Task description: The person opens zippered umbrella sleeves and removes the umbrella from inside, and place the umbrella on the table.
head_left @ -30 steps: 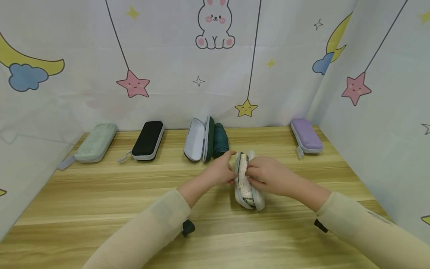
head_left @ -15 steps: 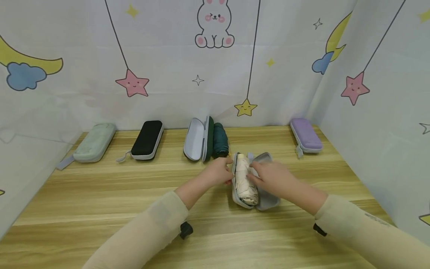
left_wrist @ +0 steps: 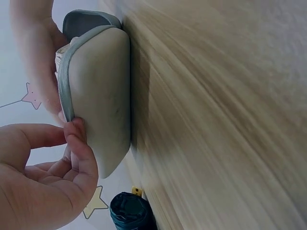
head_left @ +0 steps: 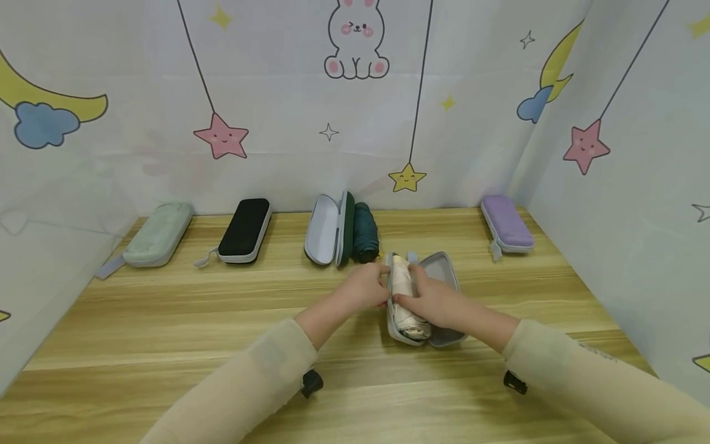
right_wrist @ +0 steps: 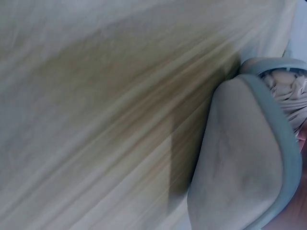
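An unzipped cream case (head_left: 395, 330) lies on the table with its grey-lined lid folded out to the right; a rolled cream umbrella (head_left: 411, 322) rests in its left half. My left hand (head_left: 363, 287) pinches the case's left rim between thumb and fingers; in the left wrist view that hand (left_wrist: 53, 177) is at the edge of the cream shell (left_wrist: 103, 91). My right hand (head_left: 435, 299) reaches over the lid, thumb and fingers curled round the umbrella. The right wrist view shows the lid's outside (right_wrist: 240, 158) and part of the umbrella's cloth (right_wrist: 290, 96).
Along the back of the table (head_left: 222, 394) stand a pale green case (head_left: 158, 235), a black case (head_left: 244, 229), an open dark green case (head_left: 323, 231) with a rolled dark green umbrella (head_left: 365, 231) beside it, and a purple case (head_left: 506, 222). A patterned curtain (head_left: 277, 74) hangs behind.
The cream case's lid has swung open to the right, uncovering the umbrella. My right hand has moved from the lid's edge onto the umbrella; my left hand has stayed at the left rim.
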Motion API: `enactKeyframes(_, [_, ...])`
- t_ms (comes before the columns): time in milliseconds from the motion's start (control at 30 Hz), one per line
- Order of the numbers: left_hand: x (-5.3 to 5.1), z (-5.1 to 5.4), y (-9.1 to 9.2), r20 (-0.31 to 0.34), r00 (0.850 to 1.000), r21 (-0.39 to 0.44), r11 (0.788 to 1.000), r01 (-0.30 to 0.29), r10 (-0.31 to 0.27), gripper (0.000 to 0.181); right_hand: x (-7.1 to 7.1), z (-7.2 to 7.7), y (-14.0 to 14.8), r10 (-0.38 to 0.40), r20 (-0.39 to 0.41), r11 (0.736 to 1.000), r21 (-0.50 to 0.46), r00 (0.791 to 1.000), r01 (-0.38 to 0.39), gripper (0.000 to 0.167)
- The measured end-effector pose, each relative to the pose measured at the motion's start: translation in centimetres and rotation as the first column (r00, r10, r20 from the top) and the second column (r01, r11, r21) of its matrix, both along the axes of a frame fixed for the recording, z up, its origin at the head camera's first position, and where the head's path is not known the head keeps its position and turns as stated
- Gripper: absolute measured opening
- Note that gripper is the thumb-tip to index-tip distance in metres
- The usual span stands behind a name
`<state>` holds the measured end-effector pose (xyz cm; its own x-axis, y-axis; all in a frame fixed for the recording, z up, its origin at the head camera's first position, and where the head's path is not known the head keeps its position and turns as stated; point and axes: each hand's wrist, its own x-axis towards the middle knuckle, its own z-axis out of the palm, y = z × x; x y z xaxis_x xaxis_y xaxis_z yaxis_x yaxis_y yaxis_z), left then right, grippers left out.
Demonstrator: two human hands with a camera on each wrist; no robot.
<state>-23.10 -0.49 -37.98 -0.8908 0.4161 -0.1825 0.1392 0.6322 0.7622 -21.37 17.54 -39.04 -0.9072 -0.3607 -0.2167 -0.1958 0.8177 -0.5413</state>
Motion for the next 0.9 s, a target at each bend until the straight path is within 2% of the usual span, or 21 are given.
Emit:
enactKeyframes(267, [0.3, 0.5, 0.1, 0.021, 1.000, 0.023, 1.000, 0.010, -0.010, 0.059, 0.3, 0.1, -0.2, -0.066, 0.043, 0.994, -0.079, 0.997, 0.069, 0.090])
enactKeyframes(500, [0.2, 0.5, 0.0, 0.018, 1.000, 0.067, 0.998, -0.008, 0.007, 0.061, 0.4, 0.7, 0.2, -0.101, 0.008, 0.987, -0.121, 0.995, 0.102, 0.084])
enactKeyframes(600, [-0.1, 0.2, -0.3, 0.010, 1.000, 0.090, 0.996, -0.030, 0.029, 0.061, 0.5, 1.8, 0.7, -0.114, -0.034, 0.988, -0.113, 0.993, 0.109, 0.081])
enactKeyframes(700, [-0.4, 0.1, -0.5, 0.020, 0.999, 0.105, 0.993, -0.045, 0.043, 0.061, 0.6, 3.4, 1.5, -0.125, -0.089, 0.989, -0.094, 0.988, 0.117, 0.080])
enactKeyframes(900, [-0.6, 0.2, -1.1, 0.006, 0.999, 0.065, 0.997, -0.051, 0.051, 0.060, 0.9, 6.4, 4.1, -0.168, -0.150, 0.985, -0.070, 0.974, 0.159, 0.083])
